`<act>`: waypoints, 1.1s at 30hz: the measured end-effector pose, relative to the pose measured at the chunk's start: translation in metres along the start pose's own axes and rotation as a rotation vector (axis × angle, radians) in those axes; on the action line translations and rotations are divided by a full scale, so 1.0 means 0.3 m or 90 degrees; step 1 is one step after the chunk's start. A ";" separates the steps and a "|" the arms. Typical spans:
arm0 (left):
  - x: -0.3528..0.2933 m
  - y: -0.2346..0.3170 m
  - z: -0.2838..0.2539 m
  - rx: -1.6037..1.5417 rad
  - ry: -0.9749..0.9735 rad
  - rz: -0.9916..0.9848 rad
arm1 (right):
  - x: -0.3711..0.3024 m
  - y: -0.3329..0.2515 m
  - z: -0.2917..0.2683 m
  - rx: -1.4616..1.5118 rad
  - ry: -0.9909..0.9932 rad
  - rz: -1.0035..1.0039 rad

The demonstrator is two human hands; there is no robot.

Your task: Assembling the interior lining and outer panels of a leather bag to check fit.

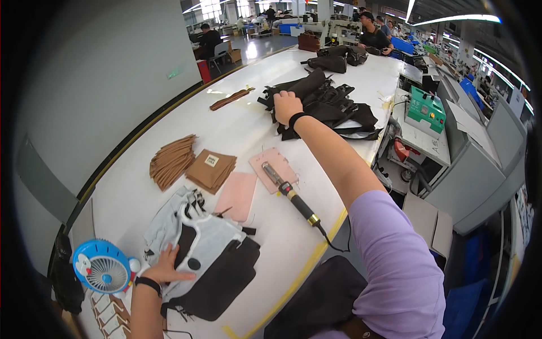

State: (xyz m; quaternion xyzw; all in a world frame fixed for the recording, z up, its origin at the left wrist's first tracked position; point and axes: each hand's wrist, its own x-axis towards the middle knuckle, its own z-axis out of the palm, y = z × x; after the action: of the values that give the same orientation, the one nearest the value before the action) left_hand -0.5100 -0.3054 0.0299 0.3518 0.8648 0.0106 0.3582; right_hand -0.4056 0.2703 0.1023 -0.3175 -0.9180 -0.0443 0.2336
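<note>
My right hand (285, 105) reaches far across the white table (248, 124) and rests on a heap of dark brown fabric pieces with straps (327, 104); whether its fingers grip a piece I cannot tell. My left hand (167, 265) lies flat, fingers spread, on a pile of grey and dark brown fabric pieces (206, 254) at the near edge. Between the two hands lies a black-handled heat tool (291, 192) with a cord, its tip on a pink board (274, 168).
Two stacks of tan pieces (172, 160) (211, 168) and a pink sheet (237, 195) lie mid-table. A blue fan (103, 266) stands at my left. Brown strips (231, 98) lie farther back. A green machine (425, 110) and grey cabinets stand right. People sit at the far end.
</note>
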 end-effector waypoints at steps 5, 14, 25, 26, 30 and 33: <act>0.033 0.085 0.009 0.048 -0.087 -0.052 | 0.140 0.290 0.122 -0.172 0.242 -0.001; 0.052 0.090 -0.004 0.015 -0.100 -0.061 | 0.168 0.419 0.157 -0.259 0.184 -0.053; 0.044 0.084 0.000 -0.002 -0.077 -0.049 | 0.082 0.628 -0.422 -0.012 0.331 0.187; 0.039 0.079 0.003 -0.004 -0.075 -0.047 | 0.050 0.633 -0.468 0.010 0.331 0.209; 0.018 0.126 -0.048 0.028 -0.099 -0.069 | -0.056 0.730 -0.586 0.063 0.401 0.175; 0.020 0.132 -0.149 0.206 0.006 -0.063 | -0.116 0.762 -0.680 0.088 0.438 0.083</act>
State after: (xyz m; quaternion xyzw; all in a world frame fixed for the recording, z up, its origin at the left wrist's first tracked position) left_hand -0.5172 -0.2615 0.0701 0.3620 0.8730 -0.1448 0.2930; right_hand -0.1619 0.3856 0.2519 -0.3254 -0.7640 -0.0718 0.5525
